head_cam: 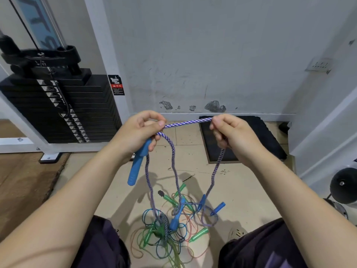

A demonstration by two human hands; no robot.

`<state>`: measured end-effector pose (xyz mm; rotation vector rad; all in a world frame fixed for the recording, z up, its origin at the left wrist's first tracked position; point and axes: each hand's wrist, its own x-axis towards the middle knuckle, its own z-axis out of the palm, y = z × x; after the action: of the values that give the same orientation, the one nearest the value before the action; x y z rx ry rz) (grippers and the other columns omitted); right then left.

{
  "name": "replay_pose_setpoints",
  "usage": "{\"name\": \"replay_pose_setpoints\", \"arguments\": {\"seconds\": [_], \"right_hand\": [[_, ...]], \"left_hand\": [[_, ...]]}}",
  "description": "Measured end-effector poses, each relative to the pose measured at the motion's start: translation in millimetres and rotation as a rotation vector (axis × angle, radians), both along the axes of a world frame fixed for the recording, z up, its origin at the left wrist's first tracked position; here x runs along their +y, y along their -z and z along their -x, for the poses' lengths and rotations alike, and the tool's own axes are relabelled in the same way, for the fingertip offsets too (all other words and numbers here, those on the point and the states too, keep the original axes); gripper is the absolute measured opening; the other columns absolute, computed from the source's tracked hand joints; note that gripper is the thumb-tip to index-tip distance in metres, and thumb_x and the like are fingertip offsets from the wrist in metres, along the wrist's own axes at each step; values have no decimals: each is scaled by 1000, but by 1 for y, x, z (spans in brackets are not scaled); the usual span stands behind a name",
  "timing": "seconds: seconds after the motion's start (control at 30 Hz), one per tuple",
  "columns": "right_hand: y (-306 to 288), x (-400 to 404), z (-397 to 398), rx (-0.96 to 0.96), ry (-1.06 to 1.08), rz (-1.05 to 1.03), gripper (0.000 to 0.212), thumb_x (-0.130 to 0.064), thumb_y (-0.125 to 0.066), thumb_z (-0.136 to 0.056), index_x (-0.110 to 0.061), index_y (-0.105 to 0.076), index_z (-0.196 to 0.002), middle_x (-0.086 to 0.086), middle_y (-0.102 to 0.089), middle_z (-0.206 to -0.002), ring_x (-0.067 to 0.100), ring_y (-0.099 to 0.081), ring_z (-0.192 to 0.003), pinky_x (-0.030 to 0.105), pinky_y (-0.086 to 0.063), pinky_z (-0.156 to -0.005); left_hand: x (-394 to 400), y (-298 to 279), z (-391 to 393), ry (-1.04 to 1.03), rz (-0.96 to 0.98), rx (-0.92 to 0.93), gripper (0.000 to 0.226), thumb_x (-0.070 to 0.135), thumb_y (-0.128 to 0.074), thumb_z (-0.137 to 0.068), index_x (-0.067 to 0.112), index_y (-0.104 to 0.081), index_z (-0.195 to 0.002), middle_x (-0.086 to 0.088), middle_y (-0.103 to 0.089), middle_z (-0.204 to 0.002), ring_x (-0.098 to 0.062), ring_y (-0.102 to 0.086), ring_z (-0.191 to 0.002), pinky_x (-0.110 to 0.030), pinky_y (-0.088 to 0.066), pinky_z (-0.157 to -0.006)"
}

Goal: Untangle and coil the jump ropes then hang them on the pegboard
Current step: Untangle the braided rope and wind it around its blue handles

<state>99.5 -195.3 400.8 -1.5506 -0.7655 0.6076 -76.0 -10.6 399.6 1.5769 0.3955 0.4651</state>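
Holding: both hands raised over the floor, a purple-and-white braided rope stretched taut between them.
Left hand: fingers curled round the rope; grip pinching it between thumb and forefinger. A blue handle hangs from under this hand, tilted down and to the left.
Right hand: fingers curled, grip pinching the rope at its right end, where the rope bends and drops below the hand.
Rope run: from the left hand two strands fall toward the floor; from the right hand one strand falls. All three reach the pile below.
Pile: tangled ropes on the tiled floor between the person's knees. Thin blue, green and orange cords loop over each other; cannot tell which cord belongs to which handle.
Handles in pile: several green ones and several blue ones, lying among the cords.
Surroundings: black weight stack in a white frame at left; dark mat on the floor against the wall, behind the right hand; black round weight at the right edge.
Pegboard: not in view.
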Motion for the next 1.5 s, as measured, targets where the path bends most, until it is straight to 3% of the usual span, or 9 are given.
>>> {"name": "replay_pose_setpoints", "arguments": {"seconds": [0.13,0.3,0.47,0.63,0.8,1.0,1.23,1.4,1.5], "right_hand": [[3,2,11,2,-216,86,16,-24,-61,-96,-10,-67,-90,5,-53,-60,17,-42,-45,23,-38,-47],[7,12,37,11,-390,172,11,-25,-68,-92,-16,-69,-87,0,-49,-55,14,-37,-48,21,-30,-46],[2,14,33,2,-212,43,18,-20,-60,-97,-15,-68,-81,1,-43,-51,8,-32,-43,16,-26,-42],[0,8,13,3,3,-35,22,-25,-58,-98,-15,-66,-81,4,-44,-55,16,-30,-46,24,-27,-46],[-2,4,19,-35,-210,50,17,-32,-69,-90,-19,-70,-79,5,-54,-59,17,-42,-44,21,-37,-46],[1,12,45,-68,-382,190,18,-29,-63,-94,-19,-71,-82,-3,-36,-52,9,-27,-45,22,-20,-44],[-8,1,8,-7,64,-11,24,-21,-54,-100,-11,-63,-81,0,-38,-52,12,-26,-44,28,-17,-51],[1,2,19,-59,-121,90,23,-32,-60,-97,-15,-70,-85,3,-52,-59,14,-41,-45,22,-33,-46],[6,9,40,-18,-287,141,18,-33,-66,-93,-18,-70,-83,0,-51,-57,9,-38,-45,17,-29,-43]], "left_hand": [[-8,3,-1,21,-11,6,3,7,-56,-97,6,-59,-98,-7,-53,-60,-12,-44,-35,-21,-40,-44],[-29,8,-7,146,-11,29,6,11,-58,-96,7,-59,-99,-6,-56,-61,-15,-46,-36,-24,-40,-46],[-19,-1,-3,81,5,-16,3,9,-58,-97,7,-60,-98,-3,-57,-58,-13,-45,-36,-21,-41,-45],[1,-4,3,-49,19,-41,2,6,-57,-97,5,-59,-98,-3,-56,-57,-13,-44,-36,-21,-38,-44],[-10,2,0,3,-23,-11,2,5,-57,-97,7,-59,-96,-3,-54,-60,-12,-45,-37,-21,-41,-45],[-31,3,-4,144,17,-6,1,8,-59,-95,8,-59,-94,-9,-57,-63,-15,-45,-37,-24,-40,-46],[0,-9,7,-65,39,-62,3,3,-55,-96,5,-57,-96,0,-55,-54,-11,-42,-35,-20,-37,-42],[-12,0,5,-25,-3,-11,2,3,-57,-96,4,-58,-96,-5,-54,-60,-12,-43,-35,-23,-38,-45],[-29,7,-2,81,-9,16,1,3,-58,-96,4,-58,-96,-2,-55,-58,-13,-44,-35,-22,-40,-44]]}}
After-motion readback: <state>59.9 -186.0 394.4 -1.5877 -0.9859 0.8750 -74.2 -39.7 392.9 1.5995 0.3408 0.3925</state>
